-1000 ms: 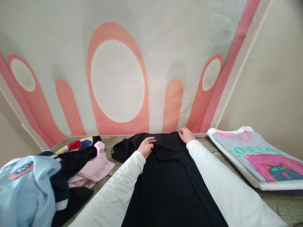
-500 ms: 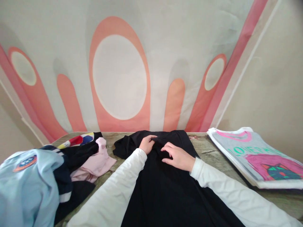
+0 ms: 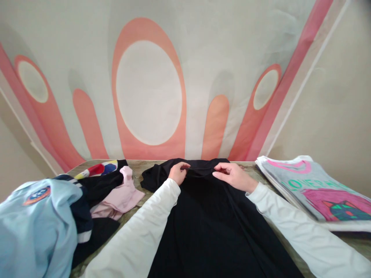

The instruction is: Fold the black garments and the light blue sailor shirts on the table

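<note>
Closest to the camera, the long body of a black, thin-looking cloth garment (image 3: 199, 231) is spread over the wood-patterned table (image 3: 136, 166) and cut off by the lower frame edge; a ridge is shown down its right side and could be set into a crease if pressed unsmoothed. On the left, a crumpled light blue cloth garment (image 3: 34, 231) is heaped against dark clothing (image 3: 100, 189), with a pale pink cloth garment (image 3: 121, 199) beside; these could be dragged by a wide sweep of the left white sleeve (image 3: 139, 235). On the right, a flat, grey-topped stack of folded shirts (image 3: 310, 193) could be knocked askew if brushed by the right forearm. Farther off, the black garment's neck edge appears to be pinched by the left hand (image 3: 177, 172), its fingers curled closed; by the right hand (image 3: 233, 175), thumb and forefinger are held close together at that edge, but whether cloth is gripped cannot be told. Were one side pulled harder, the neckline could be skewed. Beyond, bunched cloth could be crumpled against the pink-and-grey printed wall (image 3: 149, 92) if pushed.
</note>
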A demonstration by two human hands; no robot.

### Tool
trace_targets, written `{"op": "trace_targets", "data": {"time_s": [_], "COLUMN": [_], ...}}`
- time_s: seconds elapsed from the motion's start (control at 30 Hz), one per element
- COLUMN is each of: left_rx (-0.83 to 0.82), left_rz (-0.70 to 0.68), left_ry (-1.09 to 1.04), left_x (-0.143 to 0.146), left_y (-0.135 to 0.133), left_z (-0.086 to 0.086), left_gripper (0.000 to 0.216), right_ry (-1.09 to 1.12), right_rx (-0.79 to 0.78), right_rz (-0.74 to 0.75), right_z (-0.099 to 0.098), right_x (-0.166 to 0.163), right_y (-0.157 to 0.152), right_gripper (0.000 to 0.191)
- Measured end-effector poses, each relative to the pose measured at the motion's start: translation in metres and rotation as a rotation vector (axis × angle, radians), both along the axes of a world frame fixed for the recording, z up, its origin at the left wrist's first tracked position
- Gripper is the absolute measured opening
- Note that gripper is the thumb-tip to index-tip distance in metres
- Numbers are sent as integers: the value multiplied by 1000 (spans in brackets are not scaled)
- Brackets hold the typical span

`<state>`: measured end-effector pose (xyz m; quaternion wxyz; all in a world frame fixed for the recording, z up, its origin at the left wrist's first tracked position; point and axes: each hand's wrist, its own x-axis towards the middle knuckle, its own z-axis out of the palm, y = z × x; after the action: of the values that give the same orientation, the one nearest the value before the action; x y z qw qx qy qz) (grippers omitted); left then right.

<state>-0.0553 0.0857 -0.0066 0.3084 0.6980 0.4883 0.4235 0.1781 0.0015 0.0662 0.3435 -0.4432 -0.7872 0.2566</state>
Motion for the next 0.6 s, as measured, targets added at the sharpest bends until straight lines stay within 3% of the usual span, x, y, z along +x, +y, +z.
{"op": "trace_targets", "data": {"time_s": [0.07, 0.2, 0.27, 0.43, 0.5, 0.6], "left_rx": [5, 15, 34, 209, 301, 378], "left_rz": [-5, 17, 66, 128, 64, -153], "left_ry": [17, 99, 159, 315, 419, 570], "left_x": [-1, -2, -2, 5, 12, 23], "left_y": [-1, -1, -2, -15, -25, -40], "left_z": [1, 3, 6, 21, 28, 31], "left_gripper": [33, 33, 30, 25, 21, 23], "right_ry": [-14, -164, -192, -72, -73, -161], "right_rx": [-46, -174, -195, -76, -1, 96], "right_rz": [60, 315, 333, 22, -137, -286], "right_z": [-1, -9, -13, -26, -34, -51], "right_x": [-3, -12, -12, 14, 30, 51], "right_y": [-4, -10, -8, 19, 33, 50], "right_gripper": [25, 23, 24, 26, 26, 30]}}
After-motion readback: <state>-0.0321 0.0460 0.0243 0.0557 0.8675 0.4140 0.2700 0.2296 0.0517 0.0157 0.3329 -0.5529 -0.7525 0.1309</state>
